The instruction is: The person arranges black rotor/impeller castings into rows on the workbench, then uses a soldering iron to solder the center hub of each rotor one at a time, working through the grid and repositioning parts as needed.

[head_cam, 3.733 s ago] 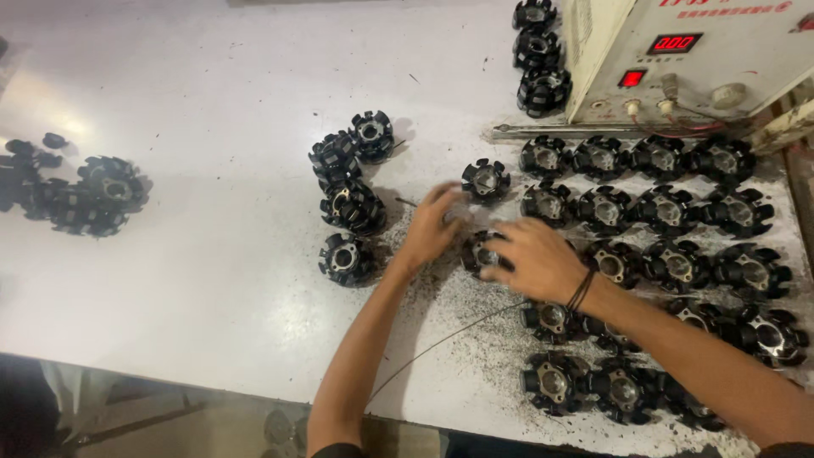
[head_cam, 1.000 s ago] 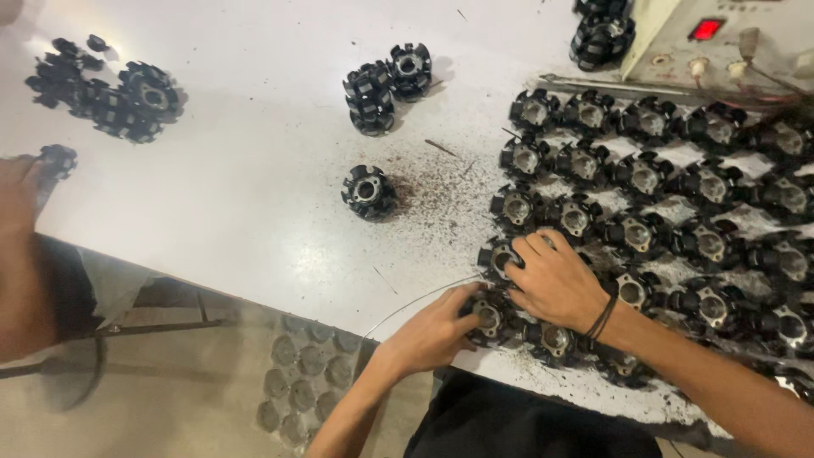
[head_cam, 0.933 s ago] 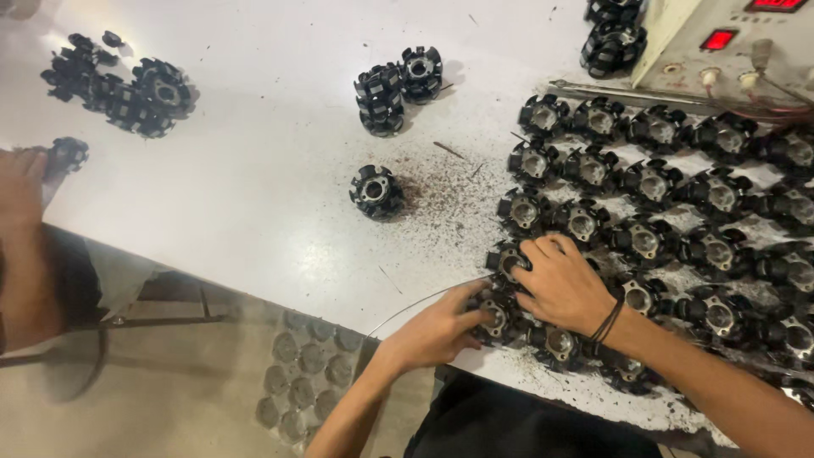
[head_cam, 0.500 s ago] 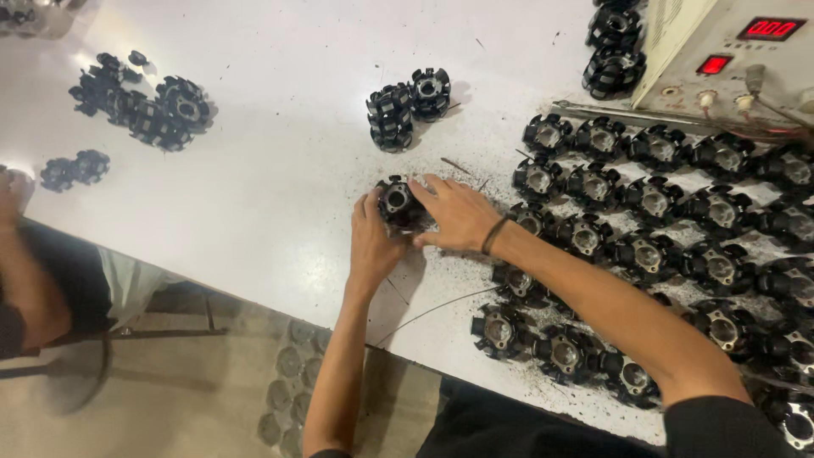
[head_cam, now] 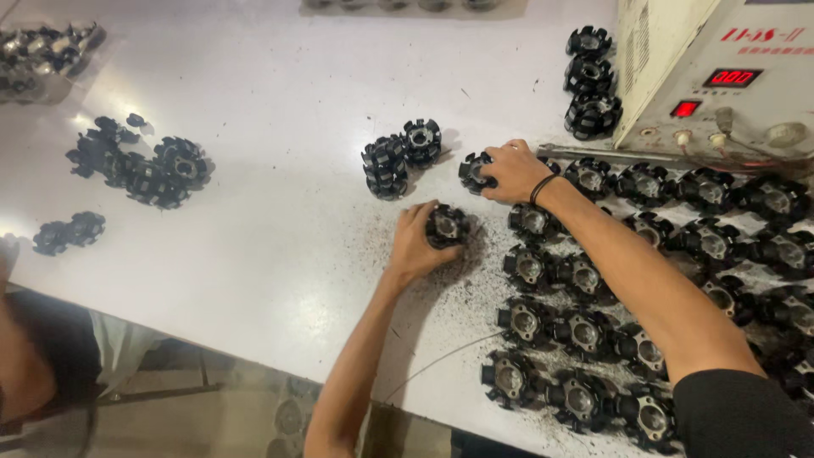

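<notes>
My left hand [head_cam: 418, 246] grips a black round finned metal part [head_cam: 446, 226] that rests on the white table [head_cam: 271, 237] amid dark filings. Farther back, my right hand [head_cam: 513, 170] closes over another black finned part [head_cam: 475, 172]. A black band circles my right wrist. To the right, several like parts [head_cam: 585, 280] lie in rows under and beside my right forearm. A pair of stacked parts [head_cam: 398, 154] stands just left of my right hand.
A cream machine box [head_cam: 721, 76] with red displays stands at the back right, three parts [head_cam: 591, 80] stacked beside it. More black parts [head_cam: 144, 165] lie in clusters at the left. Another person [head_cam: 34, 373] is at the lower left table edge. A thin wire [head_cam: 441, 360] runs off the near edge.
Both hands left the near rows and moved to the back left. The left hand took hold of the lone part there; the right hand reached farther back onto another part.
</notes>
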